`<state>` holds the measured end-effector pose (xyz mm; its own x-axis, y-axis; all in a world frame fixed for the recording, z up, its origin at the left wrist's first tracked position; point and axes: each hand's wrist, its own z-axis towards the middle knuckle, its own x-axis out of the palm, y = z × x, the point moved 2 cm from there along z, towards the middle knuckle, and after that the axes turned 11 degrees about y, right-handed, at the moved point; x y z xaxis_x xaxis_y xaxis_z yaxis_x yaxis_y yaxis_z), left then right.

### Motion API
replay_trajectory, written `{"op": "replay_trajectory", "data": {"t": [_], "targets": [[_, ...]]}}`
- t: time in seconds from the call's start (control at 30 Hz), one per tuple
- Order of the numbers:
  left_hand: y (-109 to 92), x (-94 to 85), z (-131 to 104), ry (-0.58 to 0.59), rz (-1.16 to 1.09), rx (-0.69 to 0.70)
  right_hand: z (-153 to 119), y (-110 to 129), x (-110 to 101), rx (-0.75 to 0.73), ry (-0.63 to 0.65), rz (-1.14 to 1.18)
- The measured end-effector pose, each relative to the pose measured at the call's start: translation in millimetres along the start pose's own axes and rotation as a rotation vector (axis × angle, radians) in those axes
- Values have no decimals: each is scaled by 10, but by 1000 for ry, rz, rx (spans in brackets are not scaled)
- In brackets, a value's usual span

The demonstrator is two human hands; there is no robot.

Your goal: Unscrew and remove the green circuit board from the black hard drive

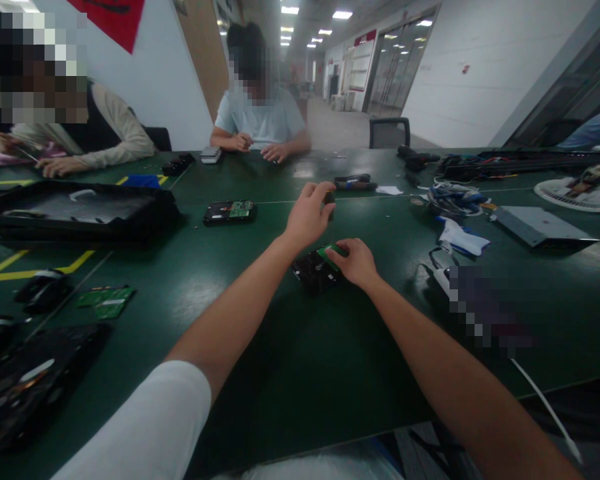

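Observation:
A hard drive (310, 275) lies on the green table in front of me, its green circuit board facing up. My right hand (356, 261) grips its right side, with the thumb resting on the board. Above the drive's far edge, my left hand (309, 217) pinches the dark handle of what looks like a screwdriver (331, 196), with a spot of yellow near its top. Its thin shaft is barely visible, and I cannot tell whether the tip touches the drive.
Another hard drive (230, 211) lies farther left, near a black tray (80, 207). Loose circuit boards (111, 301) are at the left. Cables (455, 199), a metal box (543, 225) and a white-edged device (480, 307) occupy the right. Two people sit across the table.

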<state>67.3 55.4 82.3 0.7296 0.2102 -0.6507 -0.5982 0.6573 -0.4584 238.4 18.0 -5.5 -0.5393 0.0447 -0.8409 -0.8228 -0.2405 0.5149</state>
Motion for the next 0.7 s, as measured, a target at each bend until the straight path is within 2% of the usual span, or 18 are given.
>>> {"op": "replay_trajectory", "data": {"t": [0.23, 0.7], "targets": [[68, 51, 9, -7, 9, 27, 3, -18, 15, -8, -9, 3], [44, 42, 23, 15, -64, -52, 0, 2, 4, 9, 1, 1]]}}
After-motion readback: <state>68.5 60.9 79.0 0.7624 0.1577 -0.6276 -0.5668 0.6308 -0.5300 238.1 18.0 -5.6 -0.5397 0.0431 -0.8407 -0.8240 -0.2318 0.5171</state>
